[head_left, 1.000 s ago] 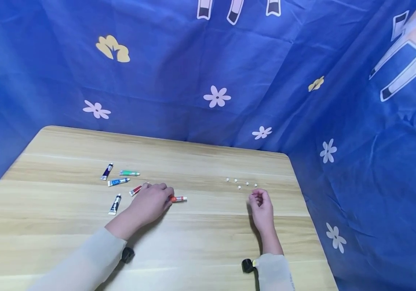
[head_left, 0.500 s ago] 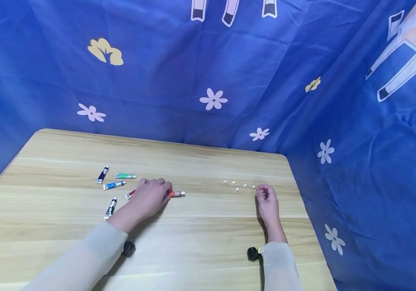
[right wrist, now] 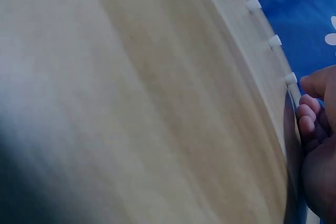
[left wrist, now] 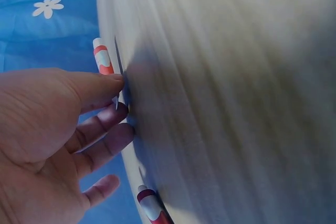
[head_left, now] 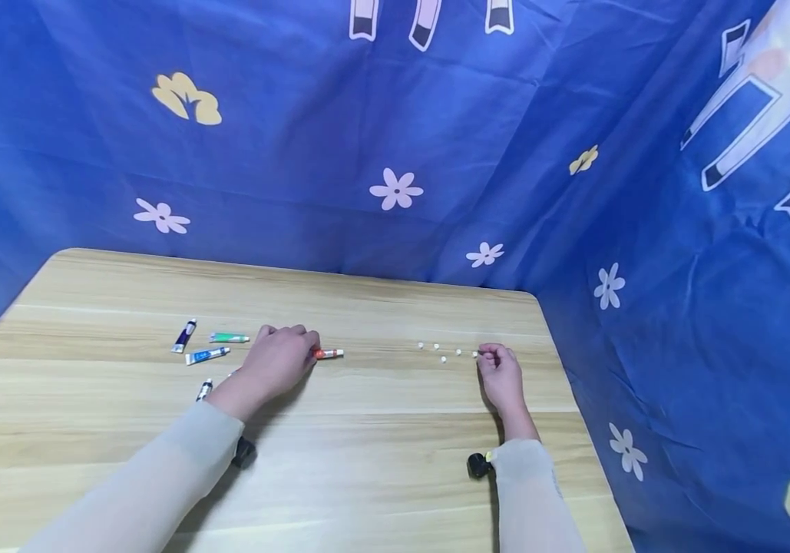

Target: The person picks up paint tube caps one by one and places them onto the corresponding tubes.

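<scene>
My left hand (head_left: 280, 359) pinches an orange-red paint tube (head_left: 329, 354) between thumb and fingertips, its white-capped end pointing right. In the left wrist view, the capped end of that tube (left wrist: 103, 59) sticks out beyond the thumb, and a darker red tube (left wrist: 152, 206) lies below the fingers. On the right, my right hand (head_left: 503, 378) has loosely bent fingers at the rightmost small white cap (head_left: 475, 354). The right wrist view has that cap (right wrist: 291, 78) on the table just beside the thumb tip, with no grip visible on it. The index finger is partly hidden.
Left on the wooden table (head_left: 381, 461) lie a purple tube (head_left: 184, 336), a green tube (head_left: 229, 338), a blue tube (head_left: 207, 355) and a black tube (head_left: 204, 389). More white caps (head_left: 436, 346) lie left of my right hand. A blue curtain (head_left: 312, 153) stands behind.
My left hand has moved slightly away from me with the orange-red tube. My right hand has come up beside the rightmost white cap, which stays with the others. The head view has shifted slightly.
</scene>
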Motion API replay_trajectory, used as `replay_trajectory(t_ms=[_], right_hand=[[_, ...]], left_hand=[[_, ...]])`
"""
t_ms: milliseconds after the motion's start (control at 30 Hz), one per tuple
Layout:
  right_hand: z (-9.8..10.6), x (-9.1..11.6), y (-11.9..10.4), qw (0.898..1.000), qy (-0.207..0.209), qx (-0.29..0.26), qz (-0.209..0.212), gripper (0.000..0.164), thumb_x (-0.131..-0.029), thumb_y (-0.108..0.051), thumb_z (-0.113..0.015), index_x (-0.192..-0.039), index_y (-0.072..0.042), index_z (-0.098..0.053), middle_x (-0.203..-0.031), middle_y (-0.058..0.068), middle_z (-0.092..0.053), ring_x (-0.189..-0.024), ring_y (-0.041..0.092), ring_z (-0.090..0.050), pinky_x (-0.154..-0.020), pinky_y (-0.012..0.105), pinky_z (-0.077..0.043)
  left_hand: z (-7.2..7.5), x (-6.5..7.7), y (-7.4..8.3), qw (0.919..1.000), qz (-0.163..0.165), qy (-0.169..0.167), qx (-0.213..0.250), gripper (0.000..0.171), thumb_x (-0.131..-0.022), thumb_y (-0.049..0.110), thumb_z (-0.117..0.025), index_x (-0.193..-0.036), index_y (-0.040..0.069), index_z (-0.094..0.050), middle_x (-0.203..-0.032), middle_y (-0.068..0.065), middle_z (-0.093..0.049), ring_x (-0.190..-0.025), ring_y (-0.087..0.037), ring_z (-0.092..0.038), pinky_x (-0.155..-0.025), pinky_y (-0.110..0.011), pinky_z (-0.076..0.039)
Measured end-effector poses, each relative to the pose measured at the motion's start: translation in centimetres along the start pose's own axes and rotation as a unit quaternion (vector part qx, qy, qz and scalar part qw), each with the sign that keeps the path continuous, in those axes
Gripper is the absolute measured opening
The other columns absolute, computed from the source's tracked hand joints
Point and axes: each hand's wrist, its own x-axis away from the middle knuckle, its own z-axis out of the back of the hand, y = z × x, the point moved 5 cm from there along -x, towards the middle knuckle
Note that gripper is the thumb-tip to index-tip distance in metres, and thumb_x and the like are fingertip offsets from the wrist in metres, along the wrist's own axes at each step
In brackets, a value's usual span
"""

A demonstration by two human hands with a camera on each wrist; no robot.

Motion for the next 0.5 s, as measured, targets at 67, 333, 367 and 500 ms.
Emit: replay_trajectory(t_ms=[67,333,367,500], right_hand=[[0.0,-0.1,0.0,1.0,0.004,0.024,0.008,0.02,-0.103,-0.003,-0.067,-0.122,0.0,-0.072,-0.108,0.011,-0.062,-0.094,0.015,-0.059,-0.081,0.015,-0.047],[-0.2,-0.3,-0.2,0.998,0.001,0.058,0.02,0.024,-0.103,-0.004,-0.07,-0.127,-0.004,-0.075,-0.106,0.01,-0.062,-0.096,0.019,-0.061,-0.081,0.016,-0.047],[-0.2,-0.4,-0.2,0.998,0.0,0.065,0.02,0.024,-0.103,-0.005,-0.07,-0.126,-0.005,-0.076,-0.105,0.009,-0.062,-0.095,0.019,-0.061,-0.081,0.017,-0.048],[-0.3,-0.3,-0.4,0.996,-0.003,0.082,0.02,0.023,-0.102,-0.006,-0.072,-0.125,-0.008,-0.077,-0.104,0.008,-0.061,-0.095,0.019,-0.06,-0.081,0.02,-0.048]], left_hand=[[-0.1,-0.3,-0.2,1.0,0.001,-0.002,0.002,0.007,-0.098,0.018,-0.079,-0.099,0.016,-0.072,-0.091,-0.002,-0.071,-0.088,-0.025,-0.068,-0.088,-0.055,-0.048],[-0.6,-1.6,-1.2,1.0,0.008,-0.005,-0.001,0.006,-0.097,0.019,-0.077,-0.101,0.016,-0.074,-0.093,-0.004,-0.072,-0.088,-0.028,-0.069,-0.088,-0.058,-0.049],[-0.5,-1.7,-1.2,1.0,0.008,-0.005,0.0,0.006,-0.097,0.019,-0.077,-0.102,0.016,-0.074,-0.094,-0.005,-0.072,-0.089,-0.029,-0.069,-0.088,-0.059,-0.049],[-0.4,-1.9,-1.3,1.0,0.007,-0.004,0.004,0.01,-0.097,0.02,-0.078,-0.105,0.015,-0.076,-0.097,-0.006,-0.073,-0.092,-0.031,-0.071,-0.089,-0.061,-0.049]])
